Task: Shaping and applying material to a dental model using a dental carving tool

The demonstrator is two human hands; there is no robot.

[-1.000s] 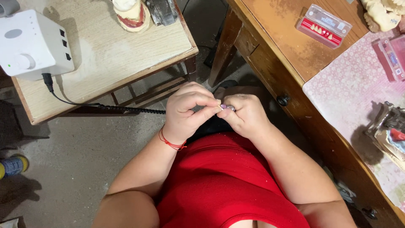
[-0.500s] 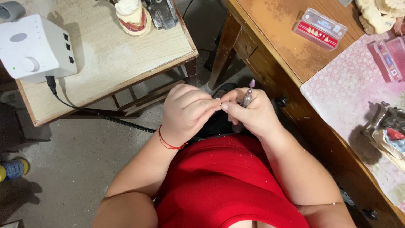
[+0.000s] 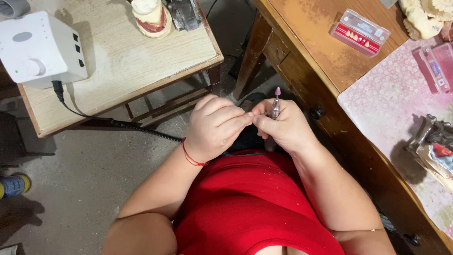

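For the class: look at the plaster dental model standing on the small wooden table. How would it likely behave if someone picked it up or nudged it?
The plaster dental model looks solid and chalky, so it is probably stiff, rather heavy for its size and liable to chip if dropped. It stands on a broad base on the small wooden table, so a nudge would likely slide it rather than tip or roll it.

Dental workshop, tooth model, white motor unit
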